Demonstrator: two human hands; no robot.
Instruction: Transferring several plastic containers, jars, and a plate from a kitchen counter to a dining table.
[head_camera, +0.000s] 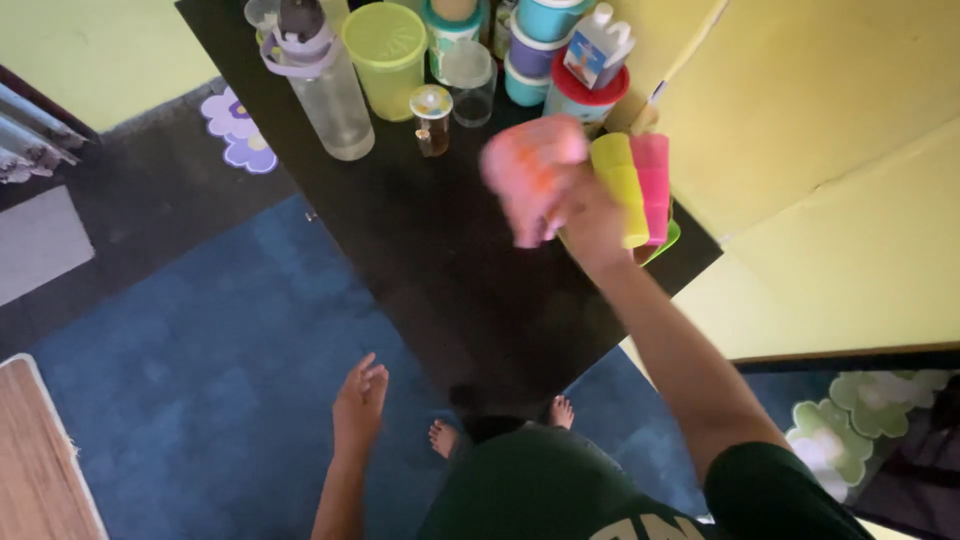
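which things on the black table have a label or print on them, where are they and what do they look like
Small white bottle: far right of the table, atop a red-lidded container; boxy, white cap, blue and red label.
Tall clear bottle: far left; cylinder, lilac cap and loop, no label seen.
Small jar: centre; patterned round lid, amber contents.
The right hand holds a blurred pink cup; no print can be made out.
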